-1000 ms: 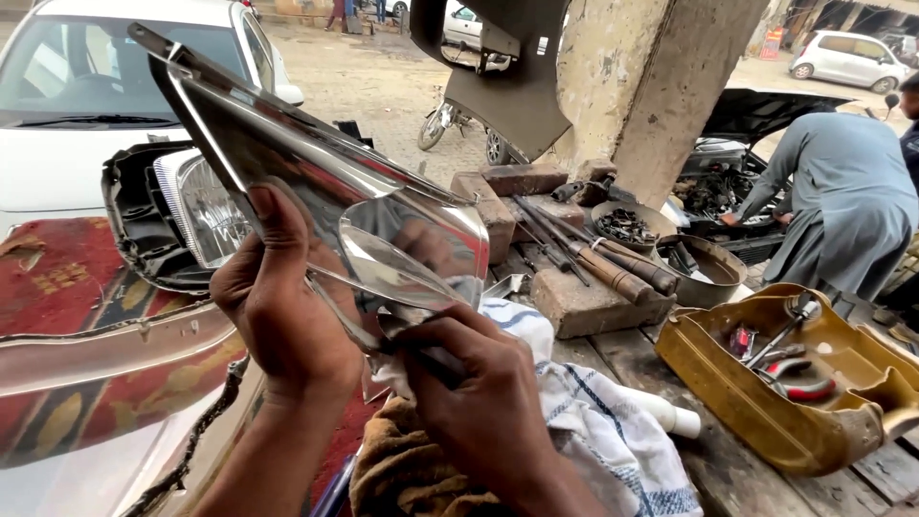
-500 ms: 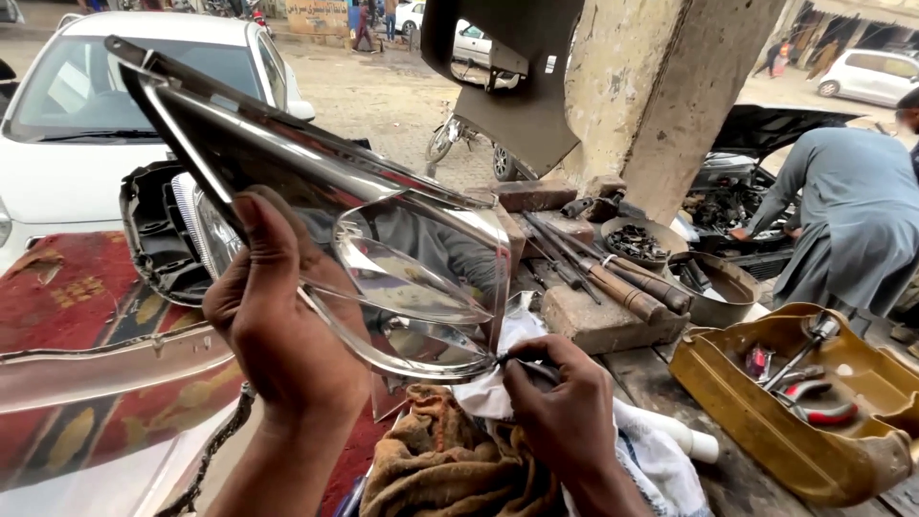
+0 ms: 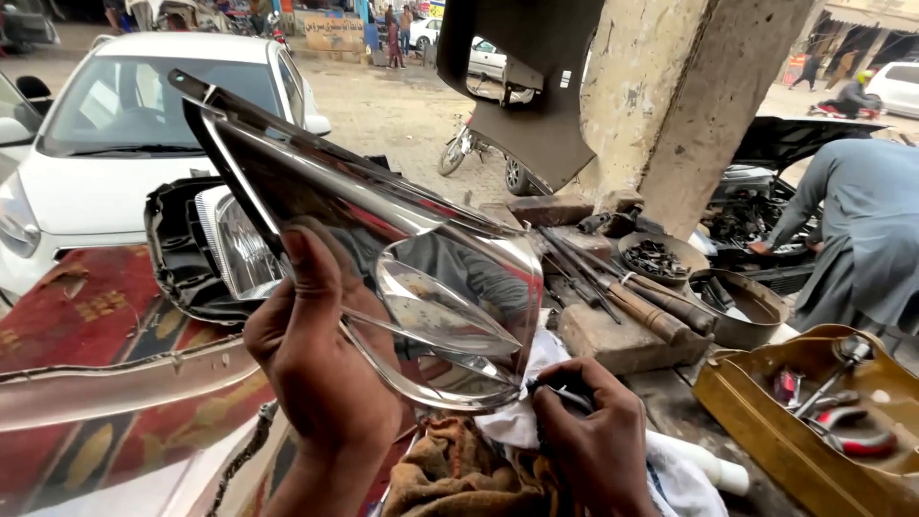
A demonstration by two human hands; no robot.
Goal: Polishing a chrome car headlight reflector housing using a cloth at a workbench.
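1 clear headlight lens [image 3: 383, 258], long and pointed, held up tilted in front of camera, above cluttered bench [image 3: 670, 383]. Left hand [image 3: 321, 364] grasps lens from behind, thumb pressed on its face. Right hand [image 3: 598, 440] clenched around small dark tool [image 3: 555, 393], tip touching lens lower edge. White cloth [image 3: 522, 412] just beneath. Black headlight housing [image 3: 191, 249] behind lens. White car [image 3: 115, 124] beyond. Yellow tray [image 3: 766, 431] of tools at right. Another person [image 3: 862, 230] bends near open bonnet.
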